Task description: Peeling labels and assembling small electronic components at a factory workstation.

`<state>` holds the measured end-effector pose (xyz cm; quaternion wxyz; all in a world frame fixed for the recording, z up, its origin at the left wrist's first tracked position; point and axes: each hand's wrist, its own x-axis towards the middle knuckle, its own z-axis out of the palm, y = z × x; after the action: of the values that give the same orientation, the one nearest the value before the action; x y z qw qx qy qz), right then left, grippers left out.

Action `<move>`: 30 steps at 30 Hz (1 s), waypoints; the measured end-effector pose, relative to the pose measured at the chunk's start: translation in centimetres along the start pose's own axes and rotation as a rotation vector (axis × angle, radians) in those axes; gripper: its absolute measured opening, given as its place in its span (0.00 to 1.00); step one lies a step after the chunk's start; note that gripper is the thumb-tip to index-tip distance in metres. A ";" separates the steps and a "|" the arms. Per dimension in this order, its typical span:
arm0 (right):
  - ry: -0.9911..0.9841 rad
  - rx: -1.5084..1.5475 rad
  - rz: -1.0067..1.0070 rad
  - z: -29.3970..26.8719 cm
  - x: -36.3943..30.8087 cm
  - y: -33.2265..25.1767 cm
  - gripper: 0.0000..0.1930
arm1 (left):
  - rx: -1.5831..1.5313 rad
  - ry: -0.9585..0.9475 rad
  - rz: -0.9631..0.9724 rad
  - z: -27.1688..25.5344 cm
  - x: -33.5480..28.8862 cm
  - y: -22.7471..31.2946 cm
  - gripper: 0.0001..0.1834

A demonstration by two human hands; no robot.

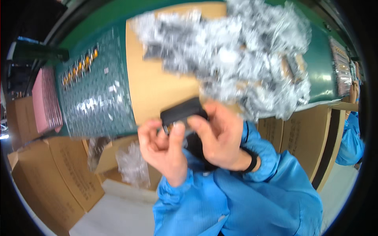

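In front of my chest, my right hand (220,135) grips a black rectangular block (181,110), its thumb along the near side. My left hand (167,151) is closed at the block's left end. Its fingers and thumb pinch a small shiny part with a yellowish spot (168,128), partly hidden by the fingertips. Whether that part is inside the block or only against it, I cannot tell. Beneath the hands lies the edge of a tan cardboard sheet (159,88). A big heap of crumpled clear plastic bags (224,51) covers its right side.
Left on the green bench is a clear blister tray (98,100) with a row of yellow-and-metal parts (80,67). Pink trays (46,100) are stacked beyond it. Cardboard boxes (59,177) stand below left, others (303,133) below right. Another person's blue sleeve (350,141) shows far right.
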<state>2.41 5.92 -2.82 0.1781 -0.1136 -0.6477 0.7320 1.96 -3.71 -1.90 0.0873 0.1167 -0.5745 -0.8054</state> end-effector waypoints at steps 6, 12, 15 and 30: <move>-0.129 -0.090 -0.035 -1.5 0.6 -2.1 0.07 | -0.021 -0.117 0.046 -0.2 0.4 -0.3 0.31; -0.365 -0.278 0.075 -4.7 10.3 -9.6 0.14 | -0.028 -0.255 0.056 -0.9 1.6 1.8 0.17; -0.262 -0.345 0.172 -4.9 20.1 -9.3 0.15 | 0.159 -0.304 0.043 -2.0 2.9 2.4 0.11; -0.706 -1.042 -0.564 2.3 25.3 -2.3 0.22 | 0.579 -0.315 0.108 -8.7 6.7 7.6 0.10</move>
<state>-21.30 14.40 1.38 0.0622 0.2338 -0.9391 0.2439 -1.86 -15.89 1.99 0.0032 -0.0199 -0.7912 -0.6113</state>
